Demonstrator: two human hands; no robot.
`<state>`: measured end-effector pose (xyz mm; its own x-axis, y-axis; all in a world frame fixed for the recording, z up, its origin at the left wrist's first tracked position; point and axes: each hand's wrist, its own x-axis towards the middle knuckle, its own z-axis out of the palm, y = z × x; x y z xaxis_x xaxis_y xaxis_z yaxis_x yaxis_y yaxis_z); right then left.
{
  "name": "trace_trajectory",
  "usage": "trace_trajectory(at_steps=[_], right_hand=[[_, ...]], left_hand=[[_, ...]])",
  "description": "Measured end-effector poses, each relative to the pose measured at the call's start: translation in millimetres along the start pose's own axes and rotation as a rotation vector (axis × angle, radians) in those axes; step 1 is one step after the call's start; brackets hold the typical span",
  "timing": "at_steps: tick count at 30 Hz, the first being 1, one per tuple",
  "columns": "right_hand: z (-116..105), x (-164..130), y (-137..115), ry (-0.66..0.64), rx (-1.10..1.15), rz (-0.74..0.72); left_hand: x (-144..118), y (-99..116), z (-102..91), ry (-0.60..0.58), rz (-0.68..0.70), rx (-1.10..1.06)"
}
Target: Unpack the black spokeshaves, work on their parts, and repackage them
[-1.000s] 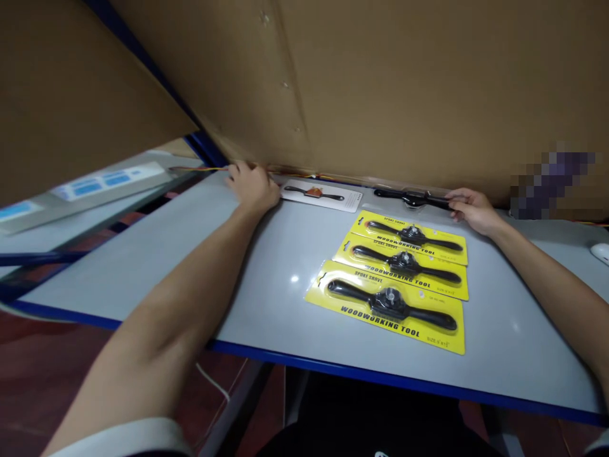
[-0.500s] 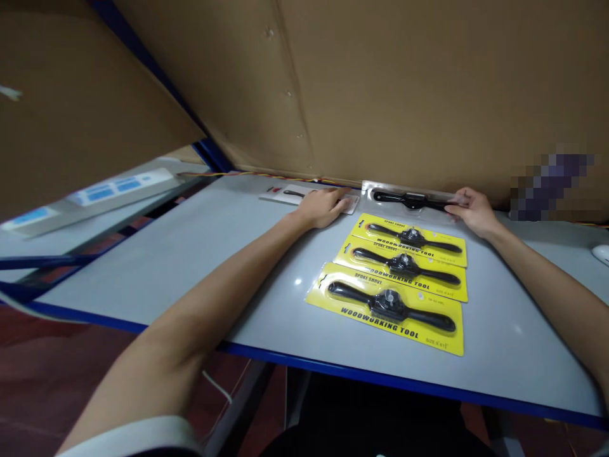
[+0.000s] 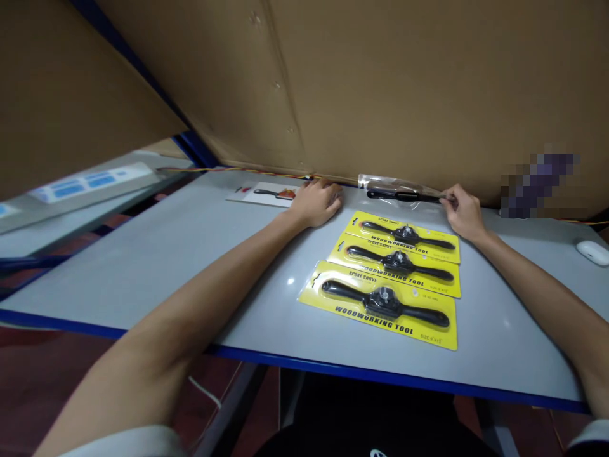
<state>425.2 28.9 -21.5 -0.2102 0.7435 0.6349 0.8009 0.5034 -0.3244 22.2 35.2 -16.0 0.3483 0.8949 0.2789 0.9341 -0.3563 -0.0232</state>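
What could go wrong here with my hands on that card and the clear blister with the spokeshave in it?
The right hand pinches only one end of the clear blister, so the loose black spokeshave might tip or slide out. The left hand lies flat on the white backing card, which may crease or skid on the smooth table. Bringing either across could nudge the stacked yellow spokeshave packs out of line.
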Motion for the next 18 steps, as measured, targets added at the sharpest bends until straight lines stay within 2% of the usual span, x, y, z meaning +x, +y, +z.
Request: trace_trajectory(at_steps=[4,8,12,18], right_hand=[[-3,-1,2,-0.015,-0.037,-0.092],[-8,-1,0,-0.102,-0.067,-0.196],[-14,0,-6,-0.253,-0.064,-0.216],[-14,4,-7,-0.319,-0.001,-0.151]], left_hand=[[2,-5,1.6,0.066,0.234,-0.031],[2,-2,-3.2,0.073,0.353,-0.031],[2,9,-5.7,0.045,0.376,-0.095],[2,16,1.8,-0.002,0.328,-0.182]])
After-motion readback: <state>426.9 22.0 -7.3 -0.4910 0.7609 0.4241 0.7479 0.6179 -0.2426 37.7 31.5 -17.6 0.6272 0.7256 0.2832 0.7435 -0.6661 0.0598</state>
